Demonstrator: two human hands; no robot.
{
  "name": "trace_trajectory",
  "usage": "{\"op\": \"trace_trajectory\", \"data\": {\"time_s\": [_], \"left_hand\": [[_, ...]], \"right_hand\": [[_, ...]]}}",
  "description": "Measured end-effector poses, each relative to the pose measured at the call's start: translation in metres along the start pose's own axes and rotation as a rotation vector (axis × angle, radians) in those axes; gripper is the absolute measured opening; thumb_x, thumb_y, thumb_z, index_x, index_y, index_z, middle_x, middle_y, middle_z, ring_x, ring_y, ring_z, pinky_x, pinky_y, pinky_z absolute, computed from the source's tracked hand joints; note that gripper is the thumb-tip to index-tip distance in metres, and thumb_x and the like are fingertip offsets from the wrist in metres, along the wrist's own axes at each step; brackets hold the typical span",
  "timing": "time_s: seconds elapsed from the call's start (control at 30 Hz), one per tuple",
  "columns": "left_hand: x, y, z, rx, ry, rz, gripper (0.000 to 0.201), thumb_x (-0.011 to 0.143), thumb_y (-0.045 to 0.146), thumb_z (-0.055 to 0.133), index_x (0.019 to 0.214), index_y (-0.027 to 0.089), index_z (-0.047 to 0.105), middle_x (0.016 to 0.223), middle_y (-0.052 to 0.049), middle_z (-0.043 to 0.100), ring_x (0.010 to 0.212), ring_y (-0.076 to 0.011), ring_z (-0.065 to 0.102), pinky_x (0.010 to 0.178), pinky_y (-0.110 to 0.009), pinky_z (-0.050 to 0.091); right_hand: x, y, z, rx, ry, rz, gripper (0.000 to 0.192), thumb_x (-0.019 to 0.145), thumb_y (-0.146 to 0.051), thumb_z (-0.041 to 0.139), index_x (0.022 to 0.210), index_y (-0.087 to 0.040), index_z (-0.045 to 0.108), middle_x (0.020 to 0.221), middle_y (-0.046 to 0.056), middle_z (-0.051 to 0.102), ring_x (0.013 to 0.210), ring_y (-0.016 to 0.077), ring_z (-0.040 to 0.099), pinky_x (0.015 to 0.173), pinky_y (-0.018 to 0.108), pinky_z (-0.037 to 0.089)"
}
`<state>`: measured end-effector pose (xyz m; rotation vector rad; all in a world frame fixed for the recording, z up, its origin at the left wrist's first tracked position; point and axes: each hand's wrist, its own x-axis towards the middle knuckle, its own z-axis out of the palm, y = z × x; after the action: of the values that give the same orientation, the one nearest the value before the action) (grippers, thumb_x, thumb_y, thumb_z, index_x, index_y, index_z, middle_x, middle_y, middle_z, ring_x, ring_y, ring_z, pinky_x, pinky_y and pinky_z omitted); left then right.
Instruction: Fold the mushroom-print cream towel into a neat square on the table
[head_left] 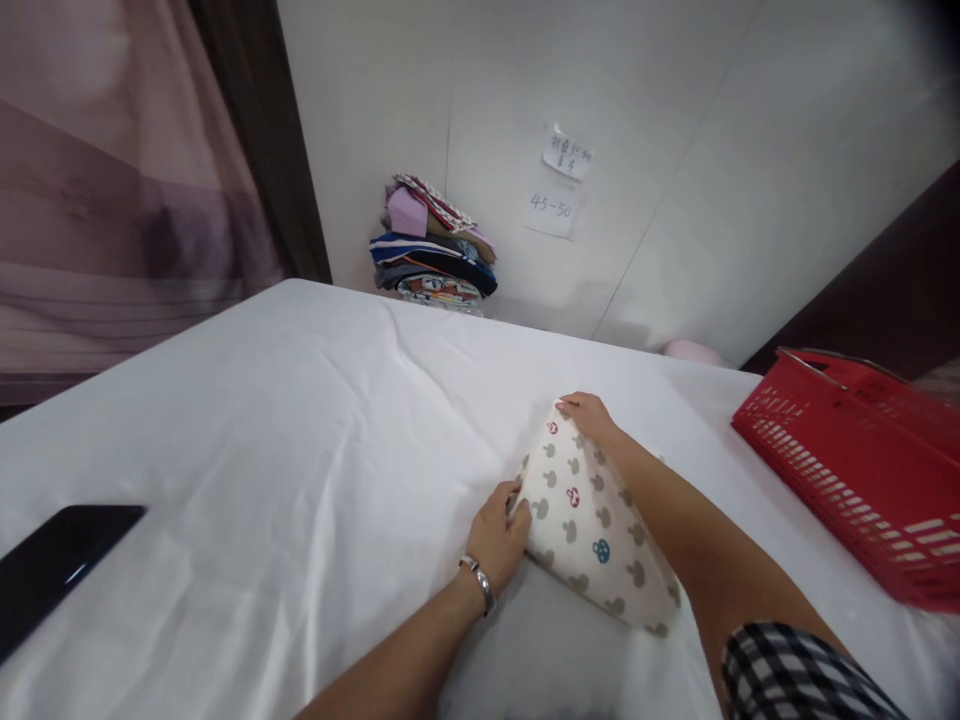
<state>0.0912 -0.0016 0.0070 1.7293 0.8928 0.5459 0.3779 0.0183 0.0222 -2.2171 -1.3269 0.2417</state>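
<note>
While I watch through the head camera, both of my hands are on the folded cloth (592, 520), a cream piece printed with small grey, red and blue mouse-head shapes, lying on the white sheet (300, 400) right of centre. My left hand (499, 540) grips its near left edge, fingers curled over the fold and thumb on the sheet side, so it is closed on the fabric. My right hand (589, 415) rests at the far corner, palm down, fingers bent over the tip; I think it is pressing rather than pinching, but the angle hides the fingertips. The cloth runs from that far corner back under my right forearm, so it lies between the two hands. A watch (480, 580) sits on my left wrist. Off to the right stands a red basket (862, 460), well apart from the cloth. A dark phone (60, 560) lies at the left edge, and a stack of folded clothes (433, 245) sits against the wall.
</note>
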Motion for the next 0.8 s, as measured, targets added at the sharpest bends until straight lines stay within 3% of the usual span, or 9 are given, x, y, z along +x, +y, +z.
{"op": "trace_trajectory", "data": {"time_s": [0.2,0.3,0.4,0.5,0.63,0.8], "left_hand": [[0.001,-0.003,0.0,-0.026,0.006,0.005,0.029,0.08,0.029,0.046,0.105,0.022,0.058,0.084,-0.002,0.064,0.076,-0.0156,0.059,0.068,-0.027,0.048],[0.002,-0.003,0.0,-0.035,0.005,0.025,0.03,0.081,0.03,0.045,0.106,0.022,0.059,0.084,-0.003,0.065,0.075,-0.0159,0.059,0.068,-0.028,0.048],[0.002,-0.003,-0.001,-0.037,0.001,0.026,0.03,0.08,0.031,0.046,0.106,0.021,0.059,0.085,-0.003,0.065,0.076,-0.016,0.059,0.068,-0.029,0.048],[0.002,-0.002,-0.002,-0.017,-0.003,0.024,0.029,0.08,0.031,0.046,0.104,0.021,0.059,0.087,-0.003,0.065,0.079,-0.0164,0.059,0.071,-0.029,0.047],[0.002,0.002,-0.006,0.049,-0.005,0.03,0.027,0.081,0.03,0.044,0.101,0.02,0.059,0.089,-0.004,0.065,0.082,-0.0176,0.058,0.075,-0.03,0.044],[0.002,0.007,-0.007,0.1,-0.002,0.045,0.024,0.081,0.028,0.041,0.098,0.02,0.057,0.086,-0.003,0.064,0.079,-0.0173,0.057,0.075,-0.03,0.042]], "right_hand": [[0.006,-0.01,0.011,-0.05,-0.078,-0.015,0.028,0.079,-0.04,0.05,0.085,-0.022,0.071,0.091,0.002,0.068,0.085,0.0185,0.06,0.077,0.026,0.041],[0.0,-0.012,0.002,-0.074,-0.116,0.002,0.035,0.081,-0.045,0.045,0.082,-0.021,0.07,0.085,0.003,0.069,0.079,0.0198,0.06,0.073,0.028,0.042],[-0.013,-0.007,-0.014,-0.116,-0.147,0.031,0.04,0.084,-0.049,0.04,0.089,-0.023,0.069,0.091,0.005,0.068,0.084,0.0217,0.06,0.075,0.029,0.041],[-0.037,0.012,-0.037,-0.154,-0.139,0.127,0.042,0.083,-0.052,0.04,0.094,-0.023,0.068,0.099,0.006,0.067,0.091,0.0241,0.058,0.079,0.031,0.04],[-0.081,0.052,-0.069,-0.175,-0.107,0.278,0.041,0.076,-0.056,0.049,0.083,-0.022,0.07,0.091,0.007,0.068,0.091,0.0267,0.059,0.081,0.034,0.041],[-0.128,0.077,-0.076,0.205,0.061,0.581,0.047,0.068,-0.057,0.058,0.092,-0.018,0.065,0.085,0.009,0.069,0.075,0.0242,0.063,0.064,0.033,0.048]]}}
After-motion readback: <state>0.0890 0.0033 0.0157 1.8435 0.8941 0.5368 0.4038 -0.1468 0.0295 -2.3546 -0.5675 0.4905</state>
